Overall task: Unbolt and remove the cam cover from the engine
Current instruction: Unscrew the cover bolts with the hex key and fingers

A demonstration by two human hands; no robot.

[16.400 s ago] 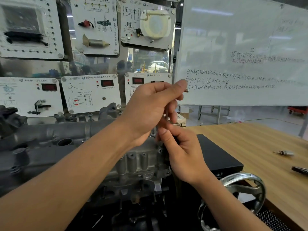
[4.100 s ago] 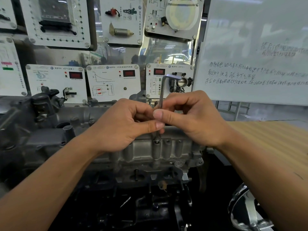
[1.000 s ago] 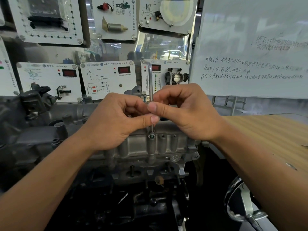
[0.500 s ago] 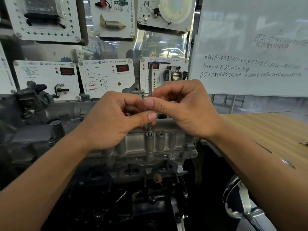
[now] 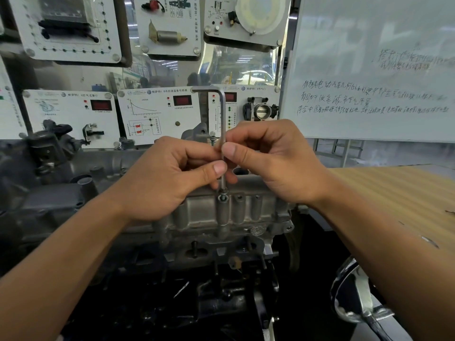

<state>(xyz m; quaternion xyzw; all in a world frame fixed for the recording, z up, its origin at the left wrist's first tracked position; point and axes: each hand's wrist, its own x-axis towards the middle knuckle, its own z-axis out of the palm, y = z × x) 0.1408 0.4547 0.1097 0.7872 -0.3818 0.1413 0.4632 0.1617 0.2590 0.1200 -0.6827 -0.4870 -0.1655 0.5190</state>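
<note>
So this one's somewhere in the middle of the unbolting stage, nowhere near lifting anything off. The person has an L-shaped Allen key [image 5: 223, 114] standing upright with its long leg pointing down into a bolt [image 5: 222, 192] on the near edge of the cam cover [image 5: 246, 215], short leg sticking out to the left up top. Both hands are close together on the shaft: the left hand [image 5: 167, 183] pinches it lower down between thumb and fingers, and the right hand [image 5: 275, 163] pinches it just above with thumb and forefinger. That looks like finger-spinning a bolt that's already cracked loose, and the bolt head does seem to sit a bit proud of its boss, so it's probably partway out. The neighbouring bosses to the right look like dark holes, but it's too small to tell if those bolts are gone or just sunk in. The cover itself is still seated on the engine [image 5: 61, 200], which takes up the left and middle of the view, with the wooden surface [image 5: 394, 193] off to the right. Left to do, by the look of it: finish this bolt, deal with any others, then lift the cover away.
</note>
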